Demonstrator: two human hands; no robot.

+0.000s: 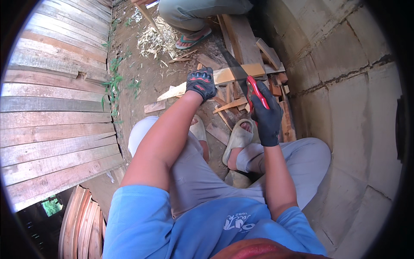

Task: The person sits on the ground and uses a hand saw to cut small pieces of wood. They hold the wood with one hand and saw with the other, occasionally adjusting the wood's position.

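Note:
My right hand (267,118), in a dark glove, is wrapped round the red handle of a handsaw (257,91). The saw's dark blade slants up and away to the left, across a pale wooden board (224,76). Fingers curled, my left hand (201,83) grips that board to the left of the blade; it wears a black glove with red marks. Under its right part the board rests against a thick timber beam (243,41). The blade's edge is slightly blurred, so how deep it sits in the wood cannot be made out.
Wood offcuts (224,116) lie around my sandalled feet. Ahead, another person's bent leg and sandalled foot (192,39) are beside a heap of shavings (156,41). A plank wall (56,116) stands left, a block wall (340,99) right. Curved wooden pieces (79,224) stand lower left.

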